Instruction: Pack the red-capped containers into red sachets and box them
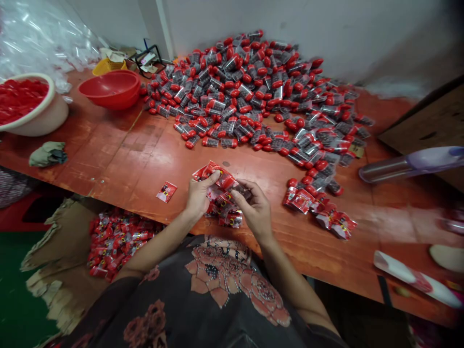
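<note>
In front of my body, my left hand (pixel 200 197) pinches a red printed plastic packet (pixel 217 175) between thumb and fingers. My right hand (pixel 256 209) grips a small clear tube (pixel 243 192) with dark contents, its end against the packet. Whether the tube is inside the packet I cannot tell. Beneath both hands lie several red printed packets (pixel 230 220) near the table edge. One flat red sachet (pixel 166 192) rests on the table to the left of my left hand. More packets (pixel 302 200) lie in a row to the right.
A large heap of red-capped tubes (pixel 232 92) covers the back of the table (pixel 145 164). At left stand a red bowl (pixel 110 89) and a white tub (pixel 47 113) of red caps. Below the edge, a cardboard box (pixel 68 241) holds packets. A purple-lidded bottle (pixel 406 164) lies right.
</note>
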Demonstrator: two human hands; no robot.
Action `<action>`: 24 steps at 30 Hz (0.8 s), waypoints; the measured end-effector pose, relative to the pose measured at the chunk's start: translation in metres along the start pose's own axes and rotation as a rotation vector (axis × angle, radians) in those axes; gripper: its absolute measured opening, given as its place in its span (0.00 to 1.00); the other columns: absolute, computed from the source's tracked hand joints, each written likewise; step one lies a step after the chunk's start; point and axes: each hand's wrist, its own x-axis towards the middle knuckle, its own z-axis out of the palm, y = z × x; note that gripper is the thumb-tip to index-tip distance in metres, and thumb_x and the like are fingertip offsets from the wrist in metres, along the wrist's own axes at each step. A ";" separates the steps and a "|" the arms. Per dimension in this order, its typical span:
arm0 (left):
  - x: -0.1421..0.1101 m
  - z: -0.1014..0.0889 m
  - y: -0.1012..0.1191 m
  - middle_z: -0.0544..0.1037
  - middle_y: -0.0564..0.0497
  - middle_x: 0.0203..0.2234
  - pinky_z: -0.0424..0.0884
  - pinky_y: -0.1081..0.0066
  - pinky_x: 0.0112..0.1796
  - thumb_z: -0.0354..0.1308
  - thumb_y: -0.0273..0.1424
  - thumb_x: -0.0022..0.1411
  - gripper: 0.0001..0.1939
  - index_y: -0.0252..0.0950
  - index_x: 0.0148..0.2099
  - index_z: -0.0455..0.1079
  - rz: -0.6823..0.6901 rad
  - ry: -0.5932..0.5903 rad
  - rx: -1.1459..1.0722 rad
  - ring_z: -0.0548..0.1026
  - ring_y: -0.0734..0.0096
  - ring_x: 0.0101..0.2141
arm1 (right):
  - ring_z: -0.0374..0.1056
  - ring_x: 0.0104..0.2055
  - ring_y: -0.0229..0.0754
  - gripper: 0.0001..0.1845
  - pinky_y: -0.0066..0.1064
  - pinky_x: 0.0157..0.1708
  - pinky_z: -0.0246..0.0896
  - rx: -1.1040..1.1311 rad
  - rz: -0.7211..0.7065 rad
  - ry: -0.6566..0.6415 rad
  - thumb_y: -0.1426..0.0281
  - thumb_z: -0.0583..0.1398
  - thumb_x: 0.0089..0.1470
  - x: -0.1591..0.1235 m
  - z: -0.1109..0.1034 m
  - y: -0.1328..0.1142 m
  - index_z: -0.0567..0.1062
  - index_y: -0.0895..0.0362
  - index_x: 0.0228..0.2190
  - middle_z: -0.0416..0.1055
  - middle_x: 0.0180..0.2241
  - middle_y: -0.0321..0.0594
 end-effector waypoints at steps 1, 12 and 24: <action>-0.001 0.000 0.000 0.78 0.55 0.23 0.73 0.72 0.33 0.74 0.29 0.42 0.13 0.34 0.29 0.74 -0.002 -0.016 0.008 0.75 0.76 0.24 | 0.70 0.45 0.44 0.16 0.43 0.47 0.67 0.025 0.015 -0.007 0.67 0.63 0.56 0.000 0.000 0.000 0.74 0.45 0.47 0.73 0.44 0.38; -0.013 0.002 0.010 0.78 0.56 0.26 0.73 0.73 0.33 0.74 0.27 0.38 0.21 0.36 0.37 0.74 -0.013 -0.173 0.184 0.75 0.76 0.26 | 0.68 0.39 0.40 0.16 0.38 0.41 0.66 -0.067 -0.111 0.040 0.70 0.64 0.55 -0.002 -0.002 -0.013 0.77 0.42 0.45 0.71 0.38 0.35; -0.014 -0.006 0.006 0.79 0.53 0.27 0.74 0.72 0.33 0.75 0.28 0.37 0.16 0.34 0.31 0.75 -0.064 -0.157 0.281 0.76 0.73 0.27 | 0.68 0.41 0.41 0.15 0.39 0.43 0.67 -0.018 -0.061 0.138 0.69 0.64 0.54 -0.010 0.008 -0.004 0.77 0.45 0.44 0.71 0.39 0.36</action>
